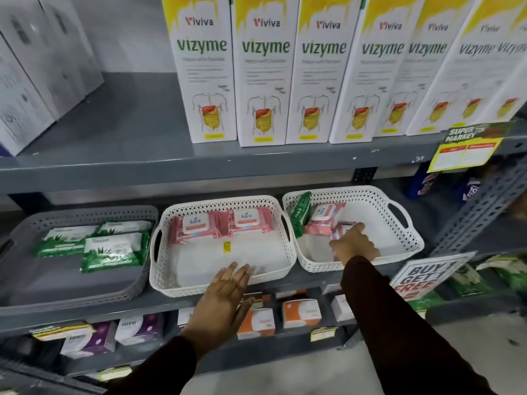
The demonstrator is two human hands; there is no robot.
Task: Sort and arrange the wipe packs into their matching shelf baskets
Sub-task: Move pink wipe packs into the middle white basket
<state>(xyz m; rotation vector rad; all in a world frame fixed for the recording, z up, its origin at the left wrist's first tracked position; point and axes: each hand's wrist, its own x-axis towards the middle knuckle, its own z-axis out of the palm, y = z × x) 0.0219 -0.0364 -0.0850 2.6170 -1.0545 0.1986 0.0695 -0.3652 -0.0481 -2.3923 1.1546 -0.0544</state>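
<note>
On the middle shelf, the right hand (353,242) reaches into the right white basket (410,246), fingers closing on a pink wipe pack (346,230), likely to move it beside 2 pink packs (222,223) in the middle white basket (222,283); the left hand (225,292), open and empty, steadies that basket's rim; a green pack (300,215) leans misplaced.

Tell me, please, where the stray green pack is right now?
The green pack stands on edge against the left wall of the right white basket, beside pink packs.
</note>
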